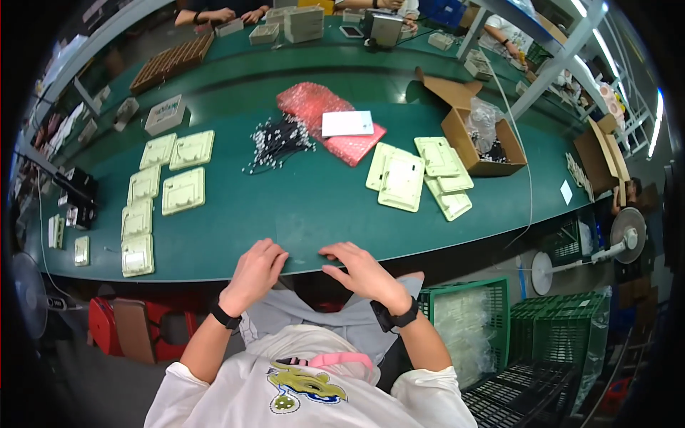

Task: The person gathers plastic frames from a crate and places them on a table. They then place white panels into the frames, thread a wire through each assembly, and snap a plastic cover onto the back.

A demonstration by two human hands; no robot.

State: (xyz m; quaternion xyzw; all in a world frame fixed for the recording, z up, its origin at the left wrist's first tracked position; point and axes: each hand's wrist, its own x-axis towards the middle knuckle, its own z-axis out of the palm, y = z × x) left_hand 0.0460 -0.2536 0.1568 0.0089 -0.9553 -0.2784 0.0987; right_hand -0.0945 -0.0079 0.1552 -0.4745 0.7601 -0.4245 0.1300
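Note:
My left hand (pixel 257 273) rests at the near edge of the green table, its fingers loosely bent and nothing visible in them. Across a short gap, my right hand (pixel 359 269) is at the same edge, empty, with thumb and fingers apart. Ahead to the right lies a pile of pale yellow-green plastic panels (pixel 402 181), some overlapping. More such panels (pixel 183 191) are laid out in two columns on the left. Beyond my hands sits a tangle of black cables with white ends (pixel 280 145), beside pink bubble wrap (pixel 312 102) and a white flat box (pixel 347 123).
An open cardboard box (pixel 492 166) with cables and plastic film stands at the right. A grey tray (pixel 165 115) is at the back left. Green crates (pixel 467 289) and a white fan (pixel 628 232) stand on the floor to my right. Other people work across the far bench.

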